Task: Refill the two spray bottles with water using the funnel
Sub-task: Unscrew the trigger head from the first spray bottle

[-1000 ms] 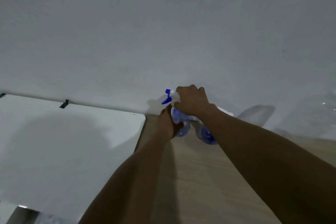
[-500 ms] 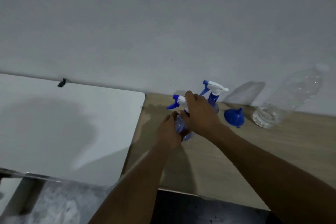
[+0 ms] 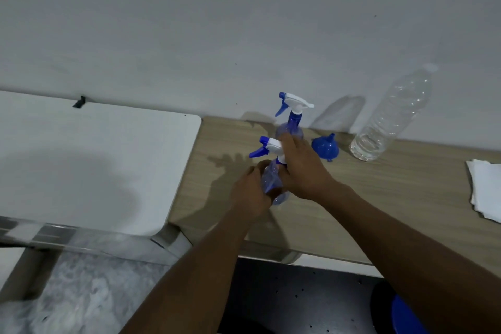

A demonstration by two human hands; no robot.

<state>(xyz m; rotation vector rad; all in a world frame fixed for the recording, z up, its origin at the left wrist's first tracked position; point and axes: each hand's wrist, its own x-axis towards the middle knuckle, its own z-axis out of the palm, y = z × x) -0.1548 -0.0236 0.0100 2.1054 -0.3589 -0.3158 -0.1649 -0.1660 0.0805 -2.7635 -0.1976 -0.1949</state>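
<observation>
A white tabletop with rounded corners [image 3: 95, 157] fills the left, beside a light wooden table [image 3: 379, 198]; near that table's left edge the left hand [image 3: 252, 192] curls its fingers round the body of a translucent blue plastic spray bottle with a white-and-blue trigger head [image 3: 271, 184]; the right hand [image 3: 301, 171], fingers pressed together, wraps its neck; just behind stands a second matching spray bottle [image 3: 291, 122]; right of it sits a blue plastic funnel [image 3: 325, 146], spout uppermost; then a clear plastic water bottle [image 3: 390, 116]; a folded white cloth [image 3: 485, 192] lies far right.
</observation>
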